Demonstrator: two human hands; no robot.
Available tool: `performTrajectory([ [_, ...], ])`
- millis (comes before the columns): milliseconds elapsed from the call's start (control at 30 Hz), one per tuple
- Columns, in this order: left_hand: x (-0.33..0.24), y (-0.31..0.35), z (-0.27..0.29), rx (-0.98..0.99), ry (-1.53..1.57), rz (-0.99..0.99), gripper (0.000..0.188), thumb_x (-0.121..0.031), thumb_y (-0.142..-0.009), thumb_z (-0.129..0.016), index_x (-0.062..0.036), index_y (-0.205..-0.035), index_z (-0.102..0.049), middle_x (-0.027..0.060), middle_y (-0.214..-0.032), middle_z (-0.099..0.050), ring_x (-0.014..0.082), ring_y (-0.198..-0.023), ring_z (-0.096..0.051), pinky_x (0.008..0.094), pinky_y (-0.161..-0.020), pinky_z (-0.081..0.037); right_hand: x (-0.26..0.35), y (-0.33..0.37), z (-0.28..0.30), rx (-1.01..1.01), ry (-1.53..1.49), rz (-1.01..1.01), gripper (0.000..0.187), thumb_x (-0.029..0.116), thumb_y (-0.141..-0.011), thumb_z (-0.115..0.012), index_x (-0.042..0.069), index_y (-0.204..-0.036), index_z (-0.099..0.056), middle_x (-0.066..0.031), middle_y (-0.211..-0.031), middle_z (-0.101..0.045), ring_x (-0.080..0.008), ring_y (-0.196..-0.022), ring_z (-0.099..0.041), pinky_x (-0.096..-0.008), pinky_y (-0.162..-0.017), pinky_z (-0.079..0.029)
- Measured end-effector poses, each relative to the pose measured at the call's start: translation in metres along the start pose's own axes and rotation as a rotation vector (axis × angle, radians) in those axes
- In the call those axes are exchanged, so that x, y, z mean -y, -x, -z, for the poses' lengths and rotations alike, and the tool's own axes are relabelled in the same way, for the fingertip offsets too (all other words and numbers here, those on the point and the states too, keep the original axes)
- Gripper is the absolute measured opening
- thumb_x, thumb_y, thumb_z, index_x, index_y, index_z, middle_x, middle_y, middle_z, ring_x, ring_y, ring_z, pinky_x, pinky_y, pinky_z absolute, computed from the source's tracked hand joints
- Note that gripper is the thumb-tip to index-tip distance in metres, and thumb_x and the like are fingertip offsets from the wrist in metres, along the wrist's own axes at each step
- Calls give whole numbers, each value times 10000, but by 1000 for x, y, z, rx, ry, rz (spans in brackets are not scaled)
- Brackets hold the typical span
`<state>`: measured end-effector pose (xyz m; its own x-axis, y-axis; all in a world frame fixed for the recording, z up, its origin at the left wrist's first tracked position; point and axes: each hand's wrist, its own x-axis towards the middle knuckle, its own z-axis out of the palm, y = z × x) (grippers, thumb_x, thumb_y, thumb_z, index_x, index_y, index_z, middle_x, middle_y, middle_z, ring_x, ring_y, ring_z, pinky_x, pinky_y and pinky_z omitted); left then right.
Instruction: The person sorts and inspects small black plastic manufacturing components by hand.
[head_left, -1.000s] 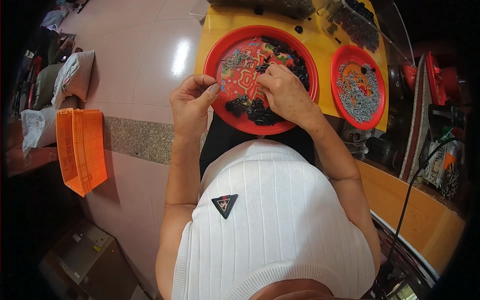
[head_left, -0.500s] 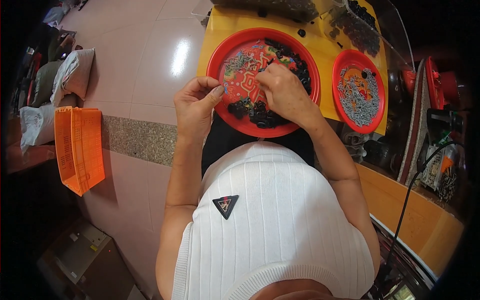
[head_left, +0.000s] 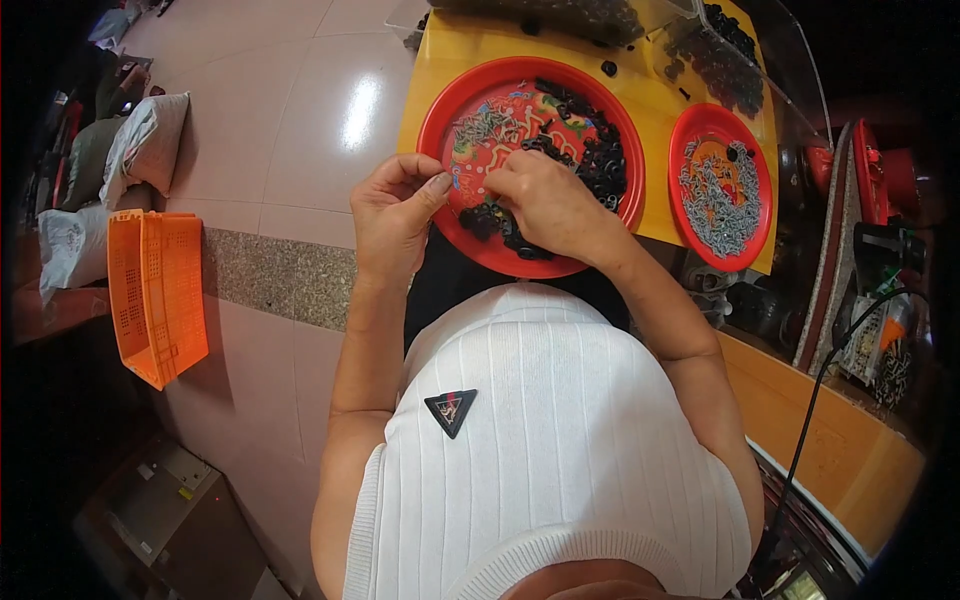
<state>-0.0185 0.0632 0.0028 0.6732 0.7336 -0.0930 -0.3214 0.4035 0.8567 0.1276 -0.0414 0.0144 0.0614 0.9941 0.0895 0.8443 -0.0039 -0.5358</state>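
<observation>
A round red tray (head_left: 432, 110) with a printed floor sits in front of me. Small silver screws (head_left: 483, 122) lie at its left, and small black plastic pieces (head_left: 604, 165) spread along its right side and near edge. My left hand (head_left: 395, 212) is at the tray's left rim, thumb and forefinger pinched together; anything between them is too small to make out. Over the middle of the tray, my right hand (head_left: 550, 203) has its fingers closed just above the near black pieces. Its fingertips point left, and what they hold is hidden.
On the yellow table (head_left: 650, 120), a smaller red tray (head_left: 676, 150) holds many silver screws. Clear bins of black parts (head_left: 735, 75) stand behind. An orange crate (head_left: 160, 300) is on the floor at left, near white sacks (head_left: 145, 150). A black cable (head_left: 808, 420) hangs at right.
My right hand has moved left and slightly nearer to me, uncovering black pieces in the tray's middle. The left hand keeps its pinch at nearly the same place.
</observation>
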Motion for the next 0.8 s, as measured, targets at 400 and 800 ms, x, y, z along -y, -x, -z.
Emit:
performTrajectory([
  [400, 4, 0, -11, 45, 86, 21, 106, 49, -736, -604, 22, -832, -566, 53, -737, -576, 95, -637, -545, 200, -606, -461, -5, 13, 14, -60, -442, -215, 98, -2, -735, -558, 12, -832, -551, -74, -714, -549, -152, -629, -541, -251, -572, -437],
  [800, 25, -2, -36, 233, 421, 353, 94, -16, -800, -547, -31, -892, -558, 71, -794, -558, 141, -684, -513, 261, -619, -422, -5, 42, 22, -294, -1350, -404, 154, 45, -792, -562, -24, -929, -565, -36, -709, -583, -81, -609, -566, -183, -538, -469],
])
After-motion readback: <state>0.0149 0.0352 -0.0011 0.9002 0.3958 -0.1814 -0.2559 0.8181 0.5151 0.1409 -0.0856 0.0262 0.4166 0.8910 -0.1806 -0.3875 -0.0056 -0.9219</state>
